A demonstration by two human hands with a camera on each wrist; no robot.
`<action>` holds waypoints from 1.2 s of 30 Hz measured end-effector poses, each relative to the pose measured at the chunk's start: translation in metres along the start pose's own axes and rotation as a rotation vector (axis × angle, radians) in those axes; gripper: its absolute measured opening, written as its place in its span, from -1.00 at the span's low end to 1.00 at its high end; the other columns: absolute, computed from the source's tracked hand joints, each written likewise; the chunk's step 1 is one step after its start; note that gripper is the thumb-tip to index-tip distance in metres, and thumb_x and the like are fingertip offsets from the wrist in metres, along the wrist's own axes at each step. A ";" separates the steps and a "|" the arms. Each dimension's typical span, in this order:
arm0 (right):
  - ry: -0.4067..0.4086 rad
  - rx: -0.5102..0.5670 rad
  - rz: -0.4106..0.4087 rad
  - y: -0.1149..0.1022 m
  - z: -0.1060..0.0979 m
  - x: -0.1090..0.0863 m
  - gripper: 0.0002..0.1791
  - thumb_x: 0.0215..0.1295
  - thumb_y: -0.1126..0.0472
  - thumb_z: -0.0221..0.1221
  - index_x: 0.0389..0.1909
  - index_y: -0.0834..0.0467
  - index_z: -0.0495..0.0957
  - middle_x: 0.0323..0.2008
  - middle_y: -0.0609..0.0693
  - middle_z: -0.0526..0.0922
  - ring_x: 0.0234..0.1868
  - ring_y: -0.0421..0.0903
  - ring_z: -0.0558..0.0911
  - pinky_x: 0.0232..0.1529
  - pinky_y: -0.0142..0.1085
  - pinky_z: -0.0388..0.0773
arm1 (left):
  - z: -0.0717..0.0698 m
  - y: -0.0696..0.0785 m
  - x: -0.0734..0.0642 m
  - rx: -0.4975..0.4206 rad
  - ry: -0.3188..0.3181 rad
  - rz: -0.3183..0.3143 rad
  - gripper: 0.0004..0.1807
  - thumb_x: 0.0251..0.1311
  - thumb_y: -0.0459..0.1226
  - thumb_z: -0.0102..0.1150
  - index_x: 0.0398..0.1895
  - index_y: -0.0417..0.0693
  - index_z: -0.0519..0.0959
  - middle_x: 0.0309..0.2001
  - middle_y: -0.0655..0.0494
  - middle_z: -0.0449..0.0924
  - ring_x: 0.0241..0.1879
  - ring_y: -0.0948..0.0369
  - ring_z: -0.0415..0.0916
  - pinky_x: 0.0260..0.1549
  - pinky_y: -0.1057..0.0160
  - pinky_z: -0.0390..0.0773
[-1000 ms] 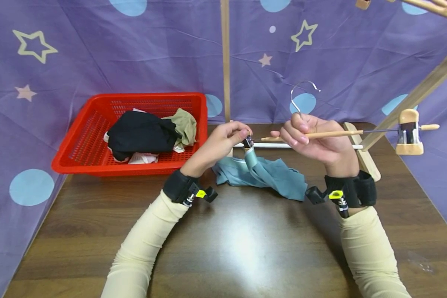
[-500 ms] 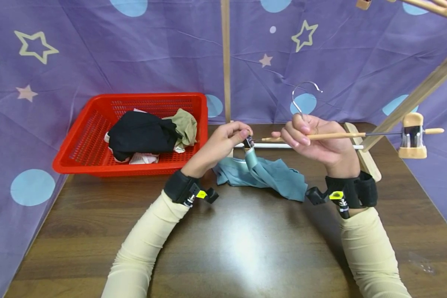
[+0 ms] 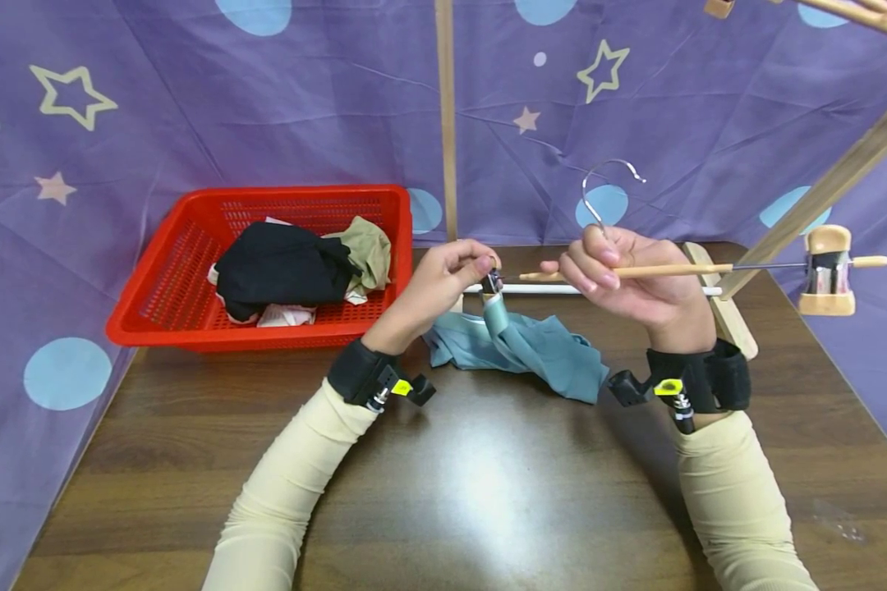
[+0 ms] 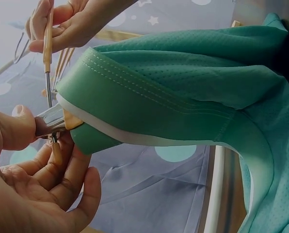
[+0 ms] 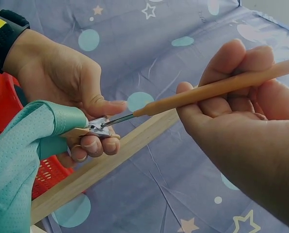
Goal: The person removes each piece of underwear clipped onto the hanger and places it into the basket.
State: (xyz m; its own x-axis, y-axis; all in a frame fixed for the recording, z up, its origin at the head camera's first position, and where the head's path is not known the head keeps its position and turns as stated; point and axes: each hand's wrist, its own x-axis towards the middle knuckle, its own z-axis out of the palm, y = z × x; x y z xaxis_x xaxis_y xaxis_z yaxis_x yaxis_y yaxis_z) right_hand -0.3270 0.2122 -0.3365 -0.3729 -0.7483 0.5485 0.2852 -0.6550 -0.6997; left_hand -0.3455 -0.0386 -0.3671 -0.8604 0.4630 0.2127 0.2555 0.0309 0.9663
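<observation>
A wooden clip hanger (image 3: 673, 269) with a metal hook (image 3: 585, 197) is held level over the table. My right hand (image 3: 636, 279) grips its bar just below the hook, fingers curled round the wood. At the hanger's left end, my left hand (image 3: 447, 283) pinches the metal-and-wood clip (image 4: 52, 121) between thumb and fingers. The folded waistband of a teal garment (image 3: 547, 349) sits in this clip's jaws, and the rest of the cloth hangs down to the table. The second clip (image 3: 828, 304), at the hanger's right end, bears no cloth.
A red plastic basket (image 3: 148, 283) with black, khaki and white clothes stands at the back left. Behind my hands rises a wooden rack with a post (image 3: 447, 123), a slanted post (image 3: 828, 189) and a white low rail (image 3: 540, 289). More wooden hangers show at top right.
The hanger's hook and right clip have shifted slightly to the right. The left hand stays on its clip, and the garment has hardly moved.
</observation>
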 end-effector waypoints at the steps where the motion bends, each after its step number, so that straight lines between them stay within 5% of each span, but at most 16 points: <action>1: -0.003 -0.001 0.000 0.000 0.000 0.000 -0.92 0.37 0.44 -0.04 -0.27 0.27 0.42 -0.52 0.10 0.15 -0.37 0.07 0.19 0.53 -0.12 0.05 | 0.000 0.000 0.000 -0.002 0.000 0.002 -0.78 0.48 -0.41 0.03 -0.08 -0.50 0.56 -0.18 -0.16 0.64 -0.22 0.32 0.52 -0.01 0.35 0.52; 9: -0.018 -0.022 -0.006 -0.001 0.001 0.001 -0.89 0.41 0.43 -0.05 -0.36 0.27 0.31 -0.53 0.09 0.14 -0.35 0.07 0.20 0.53 -0.12 0.06 | 0.001 0.002 -0.001 -0.040 -0.015 0.014 -0.81 0.48 -0.44 0.01 -0.10 -0.49 0.54 -0.25 -0.02 0.65 -0.25 0.32 0.53 -0.01 0.34 0.52; 16: -0.023 -0.029 -0.016 -0.001 0.002 0.001 -0.89 0.42 0.41 -0.06 -0.34 0.28 0.34 -0.54 0.09 0.14 -0.36 0.06 0.20 0.53 -0.12 0.06 | 0.002 0.004 -0.002 -0.057 -0.010 0.023 -0.82 0.48 -0.44 0.02 -0.10 -0.49 0.52 -0.21 -0.17 0.63 -0.25 0.33 0.52 -0.02 0.35 0.51; 23: -0.034 -0.017 -0.014 -0.002 0.003 0.000 -0.88 0.44 0.42 -0.08 -0.28 0.29 0.43 -0.54 0.09 0.14 -0.34 0.07 0.22 0.54 -0.12 0.05 | 0.002 0.005 -0.003 -0.051 0.011 0.068 -0.88 0.42 -0.47 0.09 -0.16 -0.45 0.53 -0.29 0.15 0.61 -0.29 0.33 0.53 -0.15 0.39 0.49; 36: -0.061 -0.021 -0.022 -0.002 0.003 0.001 -0.89 0.44 0.40 -0.09 -0.33 0.29 0.35 -0.54 0.09 0.15 -0.34 0.07 0.23 0.54 -0.11 0.05 | 0.005 0.005 -0.004 -0.015 0.057 0.153 -0.92 0.35 -0.52 0.14 -0.21 -0.49 0.54 -0.29 -0.15 0.63 -0.34 0.36 0.54 -0.23 0.41 0.52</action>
State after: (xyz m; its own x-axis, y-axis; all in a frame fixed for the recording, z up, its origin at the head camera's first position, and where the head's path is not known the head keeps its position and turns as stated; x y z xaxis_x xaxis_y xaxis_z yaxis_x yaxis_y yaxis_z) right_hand -0.3255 0.2122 -0.3337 -0.3246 -0.7391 0.5902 0.2588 -0.6696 -0.6962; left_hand -0.3382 -0.0360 -0.3639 -0.8359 0.4103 0.3647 0.3789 -0.0494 0.9241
